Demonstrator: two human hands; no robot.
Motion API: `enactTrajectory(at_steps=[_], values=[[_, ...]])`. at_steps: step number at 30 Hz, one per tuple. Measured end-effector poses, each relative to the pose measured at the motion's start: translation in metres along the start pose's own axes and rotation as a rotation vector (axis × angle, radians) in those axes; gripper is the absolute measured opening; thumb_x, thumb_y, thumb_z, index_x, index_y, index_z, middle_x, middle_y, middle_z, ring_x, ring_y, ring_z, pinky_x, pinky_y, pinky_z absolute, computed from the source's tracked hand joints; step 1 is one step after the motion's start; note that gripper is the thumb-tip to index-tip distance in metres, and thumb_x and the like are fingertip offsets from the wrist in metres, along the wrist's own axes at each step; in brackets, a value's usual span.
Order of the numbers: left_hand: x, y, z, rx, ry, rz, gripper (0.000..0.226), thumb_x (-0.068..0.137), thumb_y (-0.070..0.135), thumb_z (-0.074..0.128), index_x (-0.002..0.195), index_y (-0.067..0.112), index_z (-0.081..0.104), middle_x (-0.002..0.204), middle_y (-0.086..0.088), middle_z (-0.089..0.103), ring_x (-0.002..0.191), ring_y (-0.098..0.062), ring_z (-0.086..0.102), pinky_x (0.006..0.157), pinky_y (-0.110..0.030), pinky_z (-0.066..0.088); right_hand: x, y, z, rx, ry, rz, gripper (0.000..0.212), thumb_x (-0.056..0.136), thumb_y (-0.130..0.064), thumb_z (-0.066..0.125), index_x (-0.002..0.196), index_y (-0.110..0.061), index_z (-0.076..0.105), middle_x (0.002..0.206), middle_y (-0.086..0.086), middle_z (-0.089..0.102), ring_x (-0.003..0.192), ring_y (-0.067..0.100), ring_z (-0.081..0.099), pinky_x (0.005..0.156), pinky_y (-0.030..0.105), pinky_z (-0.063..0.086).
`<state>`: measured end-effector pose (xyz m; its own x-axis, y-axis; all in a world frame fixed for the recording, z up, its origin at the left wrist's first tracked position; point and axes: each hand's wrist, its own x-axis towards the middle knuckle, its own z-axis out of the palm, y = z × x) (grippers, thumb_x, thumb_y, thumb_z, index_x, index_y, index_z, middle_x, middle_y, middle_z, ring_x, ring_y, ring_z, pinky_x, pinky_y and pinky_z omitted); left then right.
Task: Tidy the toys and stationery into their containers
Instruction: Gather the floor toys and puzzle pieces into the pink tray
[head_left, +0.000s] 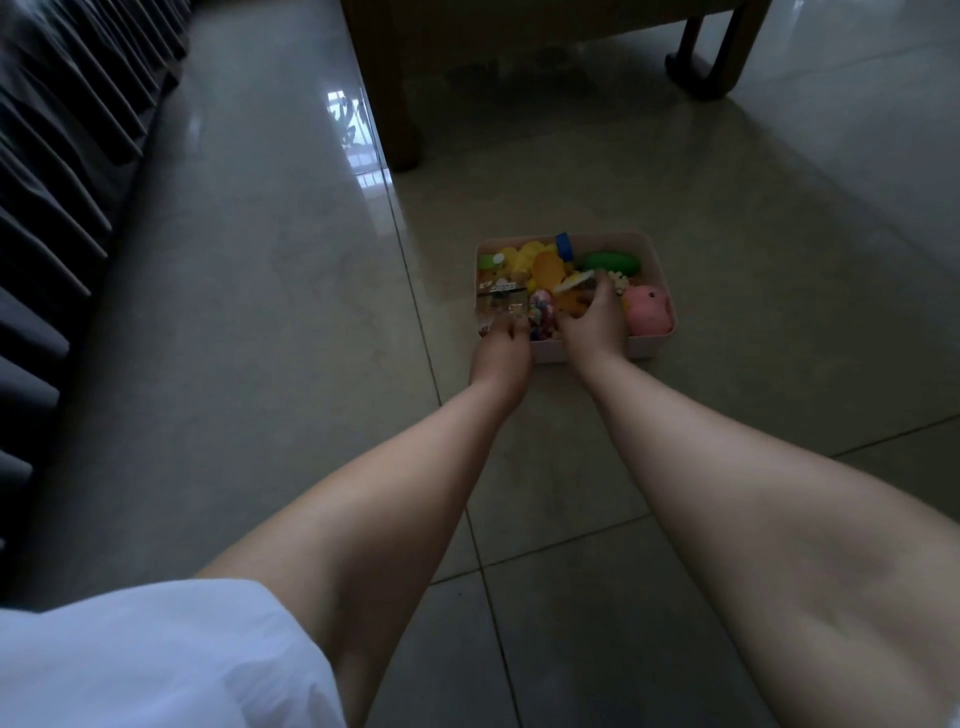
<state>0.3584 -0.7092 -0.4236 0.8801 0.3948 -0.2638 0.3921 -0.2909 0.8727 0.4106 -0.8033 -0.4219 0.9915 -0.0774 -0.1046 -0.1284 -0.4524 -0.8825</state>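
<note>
A: What's largest?
B: Glossy tiled floor (291, 322), then a rectangular pale plastic box (652, 249) at one o'clock, packed with toys.
A: Inside?
B: Rounded pink rubbery toy (647, 309) at its right, smooth green one (610, 264) behind.
A: Hands?
B: Left hand (501, 356) pinches a clear crinkly packet (136, 299); right hand (597, 322) curls over yellow toys (545, 265), grip unclear.

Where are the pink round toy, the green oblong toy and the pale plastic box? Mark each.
pink round toy (647, 310), head view, its rounded top
green oblong toy (612, 263), head view, its middle
pale plastic box (655, 347), head view, near wall
</note>
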Motion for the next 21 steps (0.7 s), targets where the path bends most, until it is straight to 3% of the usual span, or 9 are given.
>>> enactTrajectory(at_steps=[3,6,9,10,12,14,15,19,21], values=[[0.003,-0.007,0.001,0.045,-0.003,-0.013,0.038,0.100,0.041,0.034,0.122,0.018,0.054,0.115,-0.016,0.062,0.100,-0.036,0.060,0.086,-0.045,0.053,-0.010,0.015,0.001,0.008,0.080,0.046,0.044,0.089,-0.013,0.057,0.132,-0.015,0.046,0.129,0.008,0.057,0.117,0.025,0.055,0.093,0.031,0.045],[0.009,-0.014,0.001,0.104,-0.019,-0.081,0.037,0.100,0.037,0.033,0.116,0.012,0.056,0.112,-0.018,0.062,0.099,-0.037,0.061,0.086,-0.045,0.053,-0.021,0.033,0.004,-0.027,0.064,0.170,0.019,0.095,-0.025,0.049,0.108,-0.017,0.059,0.109,0.006,0.066,0.098,0.025,0.061,0.080,0.027,0.043],[0.015,-0.019,0.004,0.116,-0.009,-0.173,0.038,0.098,0.038,0.035,0.118,0.013,0.057,0.112,-0.016,0.064,0.099,-0.035,0.062,0.087,-0.045,0.054,-0.018,0.043,0.006,0.064,0.006,0.421,0.035,0.095,-0.041,0.038,0.079,-0.020,0.061,0.093,0.010,0.071,0.083,0.030,0.069,0.082,0.039,0.056],[0.017,-0.019,0.004,0.101,0.013,-0.217,0.037,0.096,0.037,0.039,0.119,0.014,0.056,0.112,-0.015,0.064,0.098,-0.035,0.062,0.086,-0.045,0.054,-0.015,0.044,0.006,0.150,-0.012,0.520,0.037,0.097,-0.042,0.034,0.081,-0.018,0.058,0.095,0.011,0.070,0.080,0.030,0.069,0.080,0.041,0.057],[0.019,-0.017,0.003,0.031,0.089,-0.301,0.036,0.089,0.033,0.045,0.119,0.014,0.052,0.111,-0.014,0.064,0.094,-0.036,0.064,0.084,-0.047,0.056,-0.011,0.038,0.003,0.375,-0.057,0.689,0.036,0.100,-0.041,0.031,0.104,-0.015,0.055,0.106,0.013,0.066,0.084,0.031,0.069,0.071,0.038,0.056],[0.022,-0.015,0.001,-0.037,0.150,-0.374,0.037,0.086,0.028,0.048,0.120,0.012,0.047,0.113,-0.014,0.061,0.095,-0.036,0.064,0.083,-0.048,0.056,-0.005,0.032,-0.001,0.496,-0.084,0.759,0.043,0.101,-0.042,0.031,0.133,-0.016,0.044,0.120,0.016,0.060,0.098,0.034,0.068,0.066,0.038,0.053],[0.023,-0.015,0.001,-0.061,0.167,-0.397,0.040,0.087,0.026,0.049,0.123,0.011,0.043,0.115,-0.015,0.060,0.097,-0.037,0.063,0.083,-0.048,0.056,-0.003,0.031,-0.002,0.507,-0.096,0.760,0.046,0.101,-0.040,0.031,0.138,-0.015,0.040,0.125,0.016,0.058,0.103,0.034,0.066,0.065,0.038,0.052],[0.035,-0.016,0.002,-0.108,0.189,-0.439,0.066,0.088,0.031,0.049,0.143,0.009,0.019,0.130,-0.018,0.052,0.108,-0.039,0.059,0.093,-0.048,0.051,0.010,0.030,0.001,0.486,-0.145,0.765,0.045,0.101,-0.029,0.031,0.141,-0.010,0.038,0.131,0.016,0.057,0.104,0.031,0.065,0.061,0.036,0.051],[0.041,-0.018,0.001,-0.084,0.167,-0.408,0.065,0.089,0.029,0.049,0.144,0.009,0.020,0.132,-0.018,0.050,0.111,-0.039,0.057,0.095,-0.045,0.050,0.015,0.032,0.004,0.500,-0.144,0.781,0.047,0.100,-0.034,0.033,0.141,-0.011,0.037,0.130,0.016,0.058,0.107,0.031,0.065,0.066,0.037,0.052]])
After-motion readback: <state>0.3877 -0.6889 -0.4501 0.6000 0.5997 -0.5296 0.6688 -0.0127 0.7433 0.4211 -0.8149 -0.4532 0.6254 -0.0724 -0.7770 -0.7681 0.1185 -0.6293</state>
